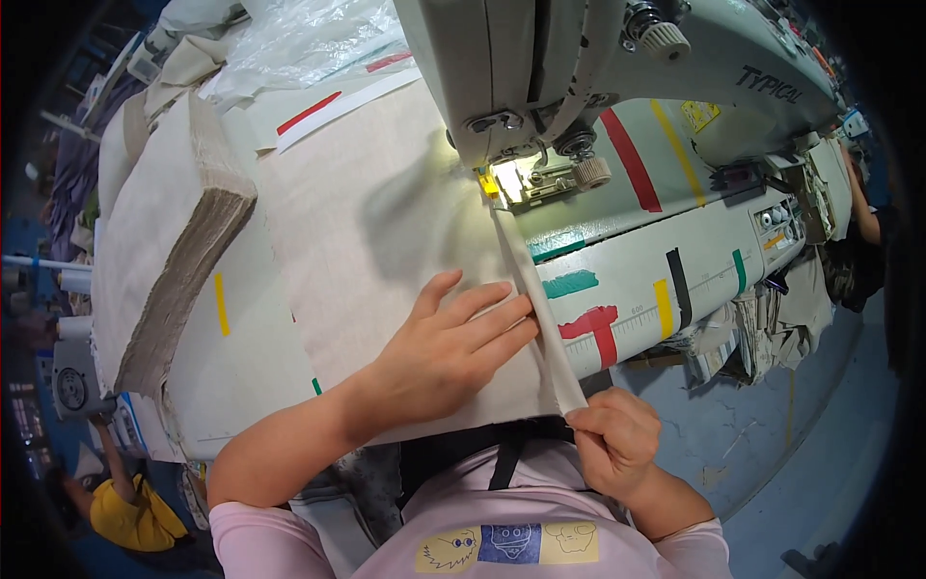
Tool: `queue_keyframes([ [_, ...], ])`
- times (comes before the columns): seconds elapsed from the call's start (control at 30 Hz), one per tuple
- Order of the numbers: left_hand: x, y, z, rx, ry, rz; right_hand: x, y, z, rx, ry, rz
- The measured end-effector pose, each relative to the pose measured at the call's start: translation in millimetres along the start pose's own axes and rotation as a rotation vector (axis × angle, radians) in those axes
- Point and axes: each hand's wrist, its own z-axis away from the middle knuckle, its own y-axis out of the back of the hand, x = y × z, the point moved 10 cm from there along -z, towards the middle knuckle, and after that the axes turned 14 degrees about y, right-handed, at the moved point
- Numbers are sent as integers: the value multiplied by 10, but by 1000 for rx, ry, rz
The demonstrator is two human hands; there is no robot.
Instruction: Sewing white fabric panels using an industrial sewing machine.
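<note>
A cream fabric panel (pixel 333 212) lies flat on the sewing machine table, its right edge folded into a narrow hem. The far end of that hem runs under the lit presser foot of the sewing machine (pixel 511 188). My left hand (pixel 449 347) rests on the panel with fingers stretched out, their tips beside the fold. At the near right corner, my right hand (pixel 617 439) pinches the end of the folded hem between thumb and fingers. The needle itself is too small to make out.
A thick stack of cream fabric pieces (pixel 164 222) stands on the left of the table. Clear plastic sheeting (pixel 299 48) lies at the back. Coloured tape strips mark the table, including a red strip (pixel 632 159). Folded cloth (pixel 762 333) hangs below the right edge. Other people work at both sides.
</note>
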Motion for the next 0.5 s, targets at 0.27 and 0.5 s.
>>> queue_keyframes([
  [0.27, 83, 113, -22, -76, -125, -73, 67, -191, -320, -39, 97, 118],
  [0.5, -157, 108, -124, -55, -155, -225, 198, -354, -551, -59, 151, 169],
])
